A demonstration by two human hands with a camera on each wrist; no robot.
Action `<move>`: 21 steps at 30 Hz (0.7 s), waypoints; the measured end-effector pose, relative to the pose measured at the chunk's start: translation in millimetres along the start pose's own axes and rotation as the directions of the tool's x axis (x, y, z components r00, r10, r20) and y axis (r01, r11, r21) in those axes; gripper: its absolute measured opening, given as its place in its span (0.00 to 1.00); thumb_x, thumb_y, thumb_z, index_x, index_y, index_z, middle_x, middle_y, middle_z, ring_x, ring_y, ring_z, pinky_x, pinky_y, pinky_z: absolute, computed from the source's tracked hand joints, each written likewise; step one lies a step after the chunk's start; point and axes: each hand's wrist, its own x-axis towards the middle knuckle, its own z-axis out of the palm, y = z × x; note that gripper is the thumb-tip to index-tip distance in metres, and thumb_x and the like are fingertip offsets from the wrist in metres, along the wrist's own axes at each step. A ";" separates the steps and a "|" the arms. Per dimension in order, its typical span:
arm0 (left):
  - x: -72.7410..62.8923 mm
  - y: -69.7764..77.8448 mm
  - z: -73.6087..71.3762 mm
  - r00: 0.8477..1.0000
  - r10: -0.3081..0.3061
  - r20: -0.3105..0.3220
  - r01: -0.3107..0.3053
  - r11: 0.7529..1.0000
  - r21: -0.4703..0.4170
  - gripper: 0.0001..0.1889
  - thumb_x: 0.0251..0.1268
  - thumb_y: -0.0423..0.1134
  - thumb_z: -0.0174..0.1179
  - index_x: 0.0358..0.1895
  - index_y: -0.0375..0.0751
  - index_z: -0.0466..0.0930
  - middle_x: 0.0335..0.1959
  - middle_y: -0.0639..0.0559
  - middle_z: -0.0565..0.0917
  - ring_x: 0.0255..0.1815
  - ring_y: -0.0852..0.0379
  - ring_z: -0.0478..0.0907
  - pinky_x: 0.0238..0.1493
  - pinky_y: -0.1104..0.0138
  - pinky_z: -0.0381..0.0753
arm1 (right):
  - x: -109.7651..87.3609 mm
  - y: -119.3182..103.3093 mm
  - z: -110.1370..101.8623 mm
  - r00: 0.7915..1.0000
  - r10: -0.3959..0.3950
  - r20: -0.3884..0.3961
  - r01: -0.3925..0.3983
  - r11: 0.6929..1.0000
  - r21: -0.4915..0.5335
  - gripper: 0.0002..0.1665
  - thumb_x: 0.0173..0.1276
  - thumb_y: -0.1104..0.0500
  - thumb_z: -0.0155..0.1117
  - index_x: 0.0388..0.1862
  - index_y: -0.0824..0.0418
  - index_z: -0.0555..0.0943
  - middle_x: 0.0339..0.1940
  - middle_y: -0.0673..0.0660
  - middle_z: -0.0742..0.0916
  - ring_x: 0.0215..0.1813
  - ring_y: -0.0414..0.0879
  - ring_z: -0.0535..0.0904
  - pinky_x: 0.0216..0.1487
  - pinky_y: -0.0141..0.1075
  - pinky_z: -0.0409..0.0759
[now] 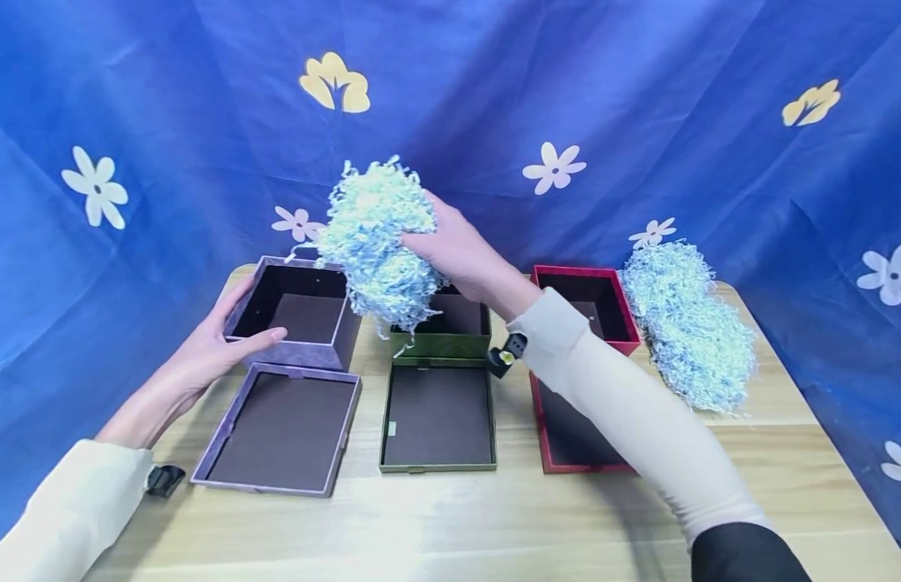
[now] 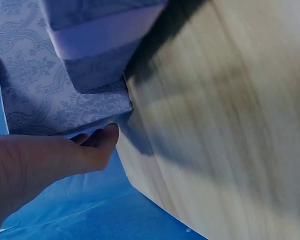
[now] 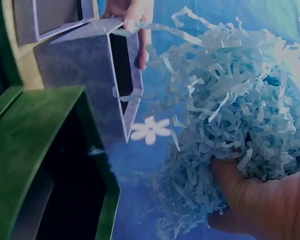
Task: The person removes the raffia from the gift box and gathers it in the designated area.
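My right hand (image 1: 457,242) grips a big bundle of pale blue shredded paper (image 1: 377,234), raised above the boxes. In the right wrist view the thumb presses into the shredded paper (image 3: 240,110) and loose strands trail from it. My left hand (image 1: 217,339) holds the near left corner of a purple patterned box (image 1: 305,356), thumb over its front rim and fingers along the left side. That box stands uncovered, its dark inside showing. Below the paper is a green box (image 1: 443,346), partly hidden by paper and hand.
A purple lid (image 1: 283,432), a green lid (image 1: 439,416) and a red lid (image 1: 574,428) lie inside-up before their boxes. An uncovered red box (image 1: 625,315) stands right of the green one, partly behind my right arm. More shredded paper (image 1: 690,331) lies at the table's right.
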 end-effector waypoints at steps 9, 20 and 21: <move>-0.6 -3.0 -2.1 1.000 -0.005 -0.005 0.005 1.000 0.024 0.57 0.80 0.43 0.68 0.91 0.63 0.28 0.91 0.56 0.28 0.88 0.46 0.20 0.78 0.28 0.30 | -42.7 17.0 -59.5 0.996 -0.065 -0.062 0.074 0.984 0.159 0.42 0.77 0.74 0.55 0.87 0.57 0.63 0.71 0.59 0.81 0.59 0.48 0.81 0.53 0.38 0.84; -0.3 -1.1 1.2 1.000 0.007 0.004 -0.007 1.000 0.015 0.56 0.80 0.42 0.68 0.91 0.64 0.29 0.91 0.60 0.30 0.88 0.50 0.21 0.79 0.30 0.29 | -118.4 28.9 -147.8 0.963 0.062 -0.263 -0.042 0.996 0.081 0.48 0.75 0.75 0.49 0.92 0.57 0.54 0.83 0.55 0.69 0.64 0.42 0.68 0.47 0.30 0.76; 0.1 -0.9 1.2 1.000 0.009 0.003 -0.009 1.000 0.021 0.56 0.80 0.42 0.68 0.91 0.64 0.29 0.91 0.60 0.30 0.88 0.50 0.21 0.79 0.29 0.29 | -126.8 31.5 -157.2 0.958 0.062 -0.279 -0.041 0.996 0.080 0.49 0.74 0.76 0.48 0.92 0.57 0.53 0.82 0.54 0.69 0.63 0.40 0.67 0.46 0.29 0.75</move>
